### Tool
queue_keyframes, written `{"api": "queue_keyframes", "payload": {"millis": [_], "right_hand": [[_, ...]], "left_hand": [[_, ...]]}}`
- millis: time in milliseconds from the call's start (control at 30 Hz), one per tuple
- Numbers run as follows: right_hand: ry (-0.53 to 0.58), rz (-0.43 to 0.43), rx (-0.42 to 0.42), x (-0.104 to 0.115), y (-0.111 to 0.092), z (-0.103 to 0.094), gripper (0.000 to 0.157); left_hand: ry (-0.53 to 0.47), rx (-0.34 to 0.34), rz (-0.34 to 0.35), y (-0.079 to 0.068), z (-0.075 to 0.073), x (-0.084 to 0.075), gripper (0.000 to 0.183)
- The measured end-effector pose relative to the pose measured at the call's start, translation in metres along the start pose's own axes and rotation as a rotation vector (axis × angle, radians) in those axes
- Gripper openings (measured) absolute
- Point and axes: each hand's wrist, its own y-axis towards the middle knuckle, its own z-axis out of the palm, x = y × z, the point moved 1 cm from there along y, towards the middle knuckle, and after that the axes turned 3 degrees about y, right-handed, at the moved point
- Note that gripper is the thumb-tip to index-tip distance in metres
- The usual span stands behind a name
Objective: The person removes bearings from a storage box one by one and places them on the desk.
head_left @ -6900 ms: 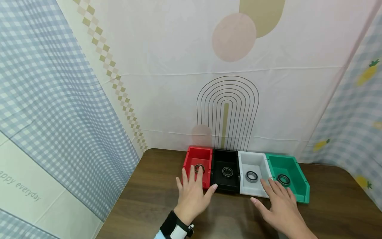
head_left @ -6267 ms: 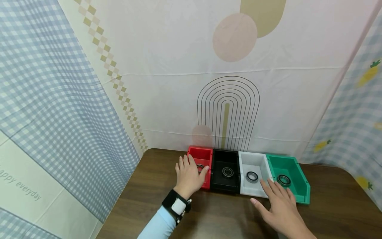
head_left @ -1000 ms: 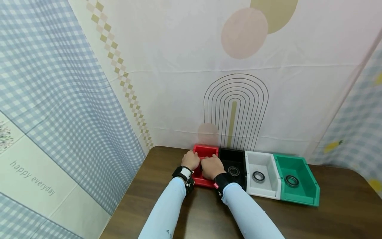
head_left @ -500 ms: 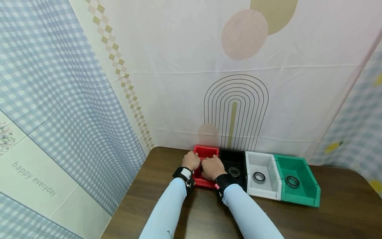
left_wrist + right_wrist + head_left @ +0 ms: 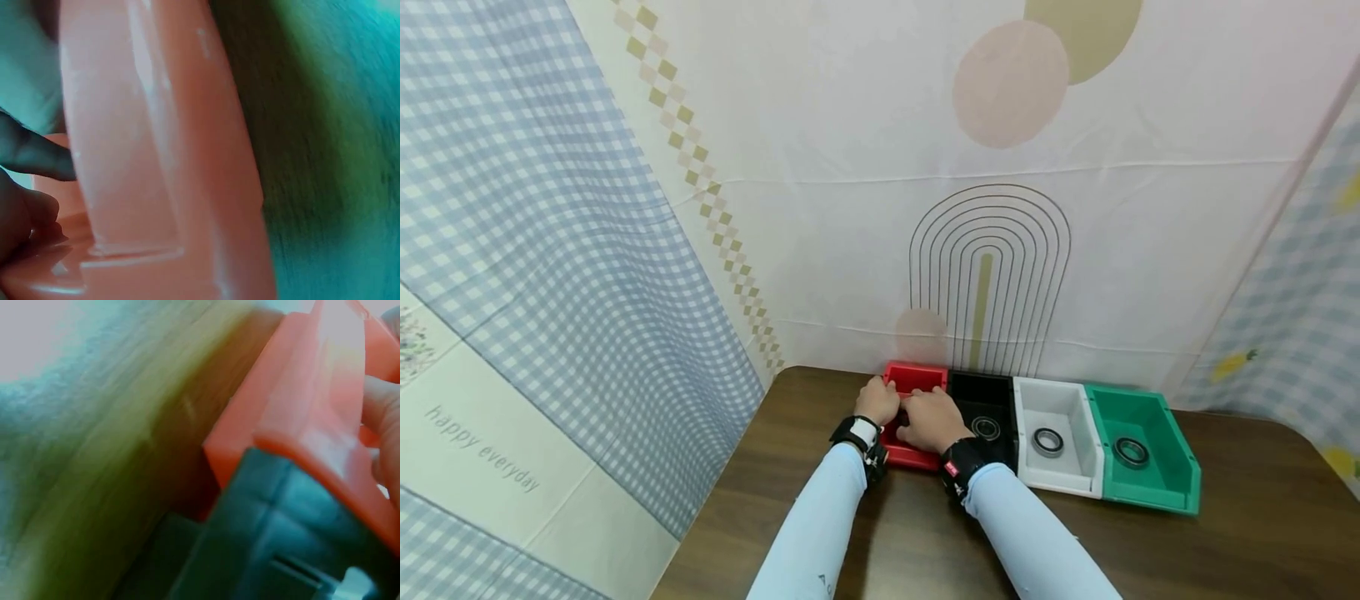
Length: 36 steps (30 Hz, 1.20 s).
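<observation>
Both hands reach into the red bin (image 5: 916, 377), the leftmost of the bins in the head view. My left hand (image 5: 877, 401) is curled over the bin's left wall. From the right, my right hand (image 5: 932, 418) reaches over, thumb and forefinger bent toward the left hand. Between them shows a small dark edge of a bearing (image 5: 903, 418); the hands hide most of it. In the left wrist view, fingers (image 5: 40, 156) lie behind the bin's near wall. In the right wrist view, fingers (image 5: 382, 412) reach inside the red bin at the right edge.
A black bin (image 5: 981, 387), a white bin (image 5: 1045, 400) and a green bin (image 5: 1120, 404) continue the row rightward. Each holds one bearing, such as the white bin's bearing (image 5: 1048, 442). They stand on a brown wooden table (image 5: 917, 533) before a patterned cloth (image 5: 820, 250).
Several seconds ago both hands were spread, the right over the white and green bins. Both have since come together in the red bin. In the last second, only the right fingers shift slightly.
</observation>
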Motion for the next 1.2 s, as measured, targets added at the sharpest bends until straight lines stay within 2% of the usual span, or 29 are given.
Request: {"api": "queue_keyframes", "payload": {"millis": [100,200,300,600,867,1200], "right_hand": [[0.037,-0.023,-0.026,-0.001,-0.001,-0.001,0.040],[0.048,-0.026,-0.040,-0.003,-0.002,0.000,0.041],[0.054,-0.036,-0.054,-0.004,-0.004,0.000,0.040],[0.051,-0.126,-0.085,-0.002,-0.020,-0.004,0.035],[0.008,-0.193,-0.150,0.003,-0.043,-0.006,0.045],[-0.008,-0.267,-0.183,0.014,-0.072,-0.007,0.046]], "left_hand": [[-0.026,0.006,-0.016,-0.016,-0.013,-0.012,0.039],[-0.054,0.017,-0.033,-0.029,-0.022,-0.023,0.037],[-0.049,0.022,-0.034,-0.033,-0.023,-0.026,0.037],[-0.069,0.029,0.000,-0.032,-0.024,-0.024,0.037],[-0.103,0.044,0.005,-0.033,-0.023,-0.021,0.039],[-0.147,0.051,-0.002,-0.033,-0.024,-0.021,0.037]]}}
